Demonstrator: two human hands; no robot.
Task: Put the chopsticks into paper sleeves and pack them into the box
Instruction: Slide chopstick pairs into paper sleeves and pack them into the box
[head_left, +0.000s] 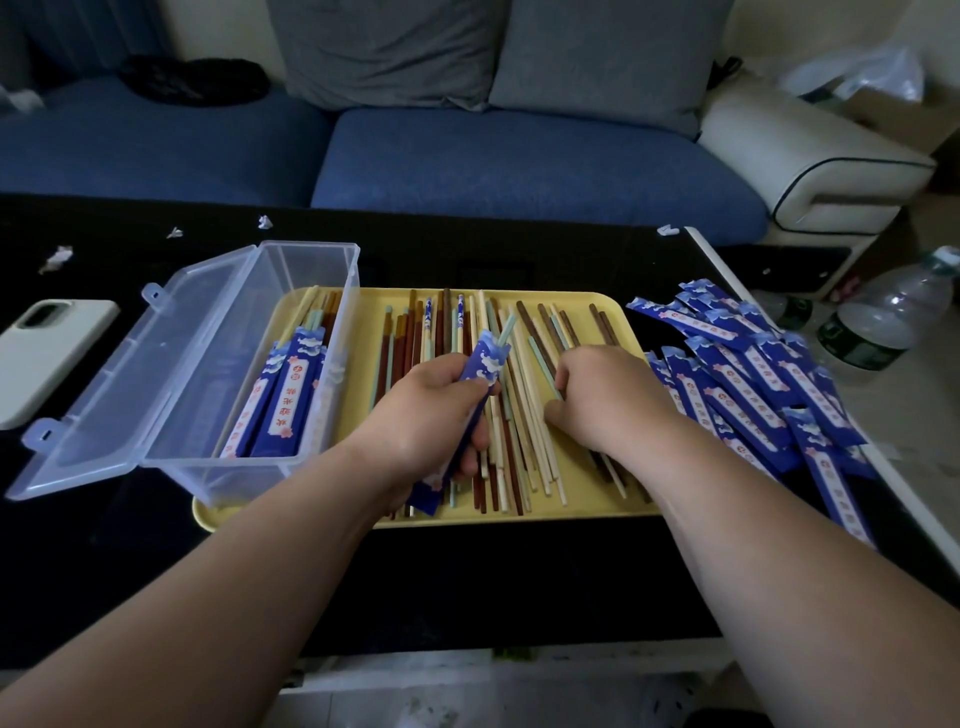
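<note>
Several loose chopsticks (524, 431) in brown, cream and mint lie on a yellow tray (582, 506). My left hand (434, 410) grips a blue paper sleeve (485, 361) with one mint chopstick (506, 327) sticking out of its top. My right hand (605, 397) has its fingers curled down onto the loose chopsticks and seems to pinch a mint one (540, 356). A clear plastic box (311, 275) with its lid open stands on the tray's left end and holds several sleeved chopsticks (291, 384).
A heap of empty blue sleeves (753, 364) lies right of the tray near the table's right edge. A white phone (47, 353) lies at the left. Paper scraps (57, 257) dot the black table. Water bottles (883, 317) stand on the floor at right; a blue sofa (467, 161) lies behind.
</note>
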